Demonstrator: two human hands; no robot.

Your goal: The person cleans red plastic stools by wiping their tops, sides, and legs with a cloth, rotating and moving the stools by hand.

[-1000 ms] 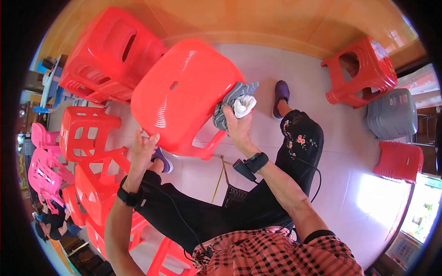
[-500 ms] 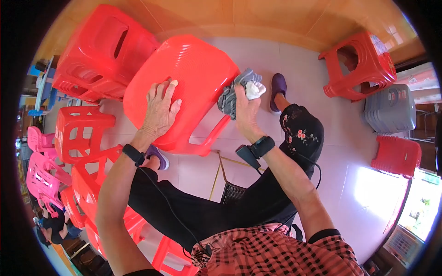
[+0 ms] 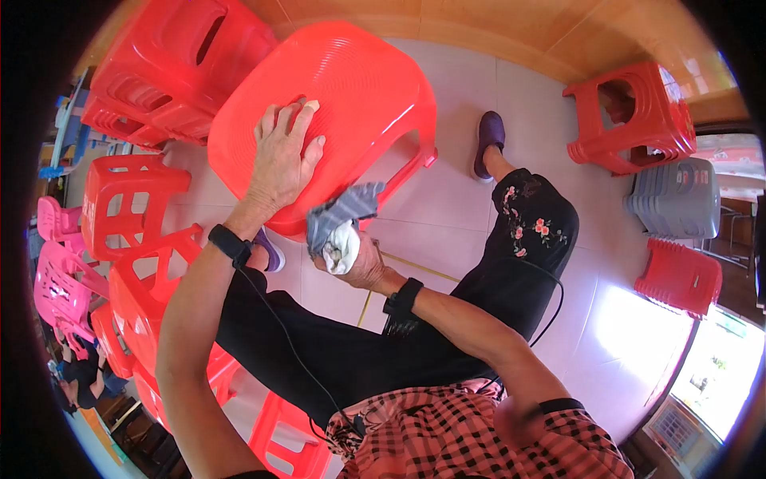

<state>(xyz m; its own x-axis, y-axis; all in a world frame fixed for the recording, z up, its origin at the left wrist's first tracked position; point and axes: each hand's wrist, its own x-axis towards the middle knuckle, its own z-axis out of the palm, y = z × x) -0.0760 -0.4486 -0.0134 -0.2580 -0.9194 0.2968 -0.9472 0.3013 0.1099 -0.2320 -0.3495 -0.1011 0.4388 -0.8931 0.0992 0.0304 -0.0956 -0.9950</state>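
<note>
A red plastic stool (image 3: 363, 96) stands tilted in front of me, its ringed seat turned up towards me. Flat on that seat lies my left hand (image 3: 281, 164), fingers apart and holding nothing. My right hand (image 3: 367, 265) is closed around a bunched cloth (image 3: 345, 214), grey striped with a white part. The cloth is against or just beside the near edge of the seat; whether it touches I cannot tell. Part of my right hand's fingers is hidden behind the cloth.
Stacked red stools (image 3: 171, 60) stand at upper left, with more red stools (image 3: 134, 199) and pink chairs (image 3: 68, 279) below. On the right are a red stool (image 3: 630, 116), grey stacked stools (image 3: 674, 199) and a red stack (image 3: 678, 275). Another person (image 3: 84, 375) is at lower left.
My right hand has carried the cloth from the stool's right side to its near edge, leftward and towards me. My left hand stays on the seat. The stool's position has shifted slightly in view.
</note>
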